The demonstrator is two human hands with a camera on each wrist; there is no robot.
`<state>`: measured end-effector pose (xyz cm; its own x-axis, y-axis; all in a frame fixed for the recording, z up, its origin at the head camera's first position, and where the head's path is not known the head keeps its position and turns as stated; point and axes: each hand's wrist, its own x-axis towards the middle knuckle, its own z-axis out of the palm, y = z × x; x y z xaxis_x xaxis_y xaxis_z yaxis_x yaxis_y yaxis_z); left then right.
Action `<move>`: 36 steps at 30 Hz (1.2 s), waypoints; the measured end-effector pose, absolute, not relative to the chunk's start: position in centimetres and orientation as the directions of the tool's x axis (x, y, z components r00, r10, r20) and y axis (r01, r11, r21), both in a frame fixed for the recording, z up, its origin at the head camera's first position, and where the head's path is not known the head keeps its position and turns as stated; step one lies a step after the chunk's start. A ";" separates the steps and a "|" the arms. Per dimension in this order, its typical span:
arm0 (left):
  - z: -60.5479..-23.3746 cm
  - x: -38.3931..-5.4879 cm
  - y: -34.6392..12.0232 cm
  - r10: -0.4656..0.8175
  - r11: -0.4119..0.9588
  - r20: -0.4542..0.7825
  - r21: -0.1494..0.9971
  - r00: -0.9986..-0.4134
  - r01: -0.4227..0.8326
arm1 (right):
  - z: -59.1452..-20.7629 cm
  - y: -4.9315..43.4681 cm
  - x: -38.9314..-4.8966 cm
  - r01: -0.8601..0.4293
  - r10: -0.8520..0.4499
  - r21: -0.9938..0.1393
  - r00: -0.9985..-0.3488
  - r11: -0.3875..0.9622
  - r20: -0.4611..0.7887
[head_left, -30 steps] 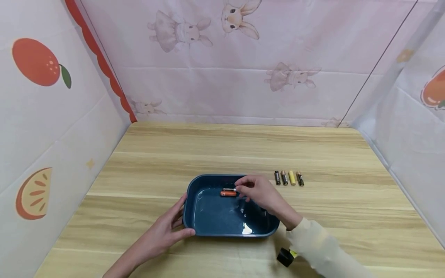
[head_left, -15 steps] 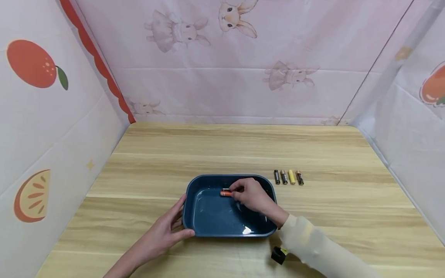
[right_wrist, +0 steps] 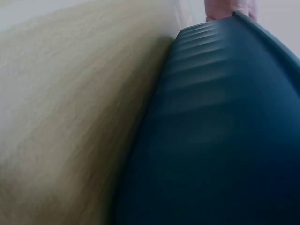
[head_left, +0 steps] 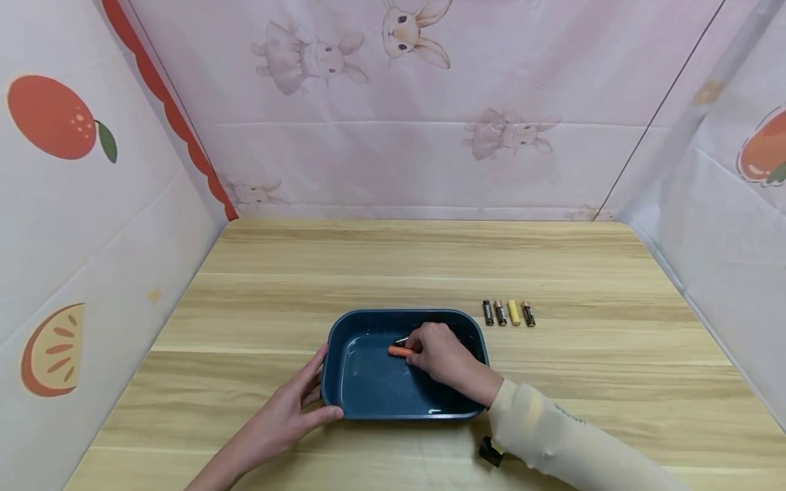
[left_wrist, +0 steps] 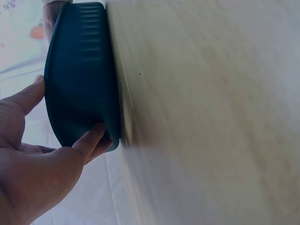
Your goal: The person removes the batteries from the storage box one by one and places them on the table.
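A dark blue plastic basin [head_left: 381,395] stands on the wooden table. My left hand [head_left: 291,409] holds its left end, thumb at the rim; in the left wrist view, the fingers [left_wrist: 89,140] press the outer wall. Inside the basin, my right hand [head_left: 445,358] pinches the right end of an orange battery [head_left: 399,351]. A black-and-silver battery [head_left: 401,340] lies just behind it, its right end hidden by the fingers. The right wrist view shows only the basin's outer wall [right_wrist: 201,117] and, at the top, part of the left hand [right_wrist: 227,8].
On the table behind the basin's right end, several batteries stand in a row: black ones [head_left: 488,313] and a yellow one [head_left: 514,312]. A small black object [head_left: 490,451] shows beside the right sleeve [head_left: 552,429]. Printed cloth walls enclose the table's back and sides.
My right hand has come down and left onto the batteries in the basin. The orange battery has shifted slightly toward me and tilted apart from the black one. My left hand stays put.
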<state>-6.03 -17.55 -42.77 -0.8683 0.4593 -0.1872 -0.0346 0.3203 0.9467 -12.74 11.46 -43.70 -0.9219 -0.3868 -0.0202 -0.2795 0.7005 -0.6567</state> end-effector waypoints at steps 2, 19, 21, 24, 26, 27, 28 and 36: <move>-42.8 -6.0 -17.5 0.454 0.328 -0.196 0.944 -0.869 -0.042 | -43.7 11.4 -12.7 -0.296 -0.396 -0.643 -0.918 0.706 -0.012; -42.9 -5.9 -17.5 0.453 0.331 -0.190 0.943 -0.871 -0.033 | -39.3 15.4 -12.2 -0.075 -0.325 -0.943 -0.945 0.324 -0.037; -42.9 -6.0 -17.5 0.453 0.336 -0.192 0.941 -0.871 -0.033 | -38.3 16.1 -12.2 -0.051 -0.315 -0.964 -0.949 0.259 -0.034; -42.9 -6.0 -17.6 0.452 0.342 -0.191 0.939 -0.871 -0.028 | -37.1 17.2 -12.2 -0.037 -0.295 -0.985 -0.955 0.168 -0.015; -42.9 -6.0 -17.6 0.452 0.344 -0.191 0.939 -0.871 -0.027 | -36.4 17.9 -12.3 -0.035 -0.281 -0.994 -0.960 0.104 0.005; -42.9 -6.0 -17.6 0.451 0.346 -0.190 0.938 -0.872 -0.026 | -36.2 18.3 -12.3 -0.040 -0.275 -0.996 -0.961 0.086 0.015; -42.9 -6.0 -17.6 0.452 0.348 -0.190 0.937 -0.872 -0.024 | -36.0 18.7 -12.3 -0.052 -0.277 -0.996 -0.960 0.067 0.032; -42.8 -6.1 -17.6 0.459 0.346 -0.195 0.938 -0.867 -0.028 | -34.1 22.3 -12.2 -0.200 -0.300 -0.974 -0.928 -0.104 0.223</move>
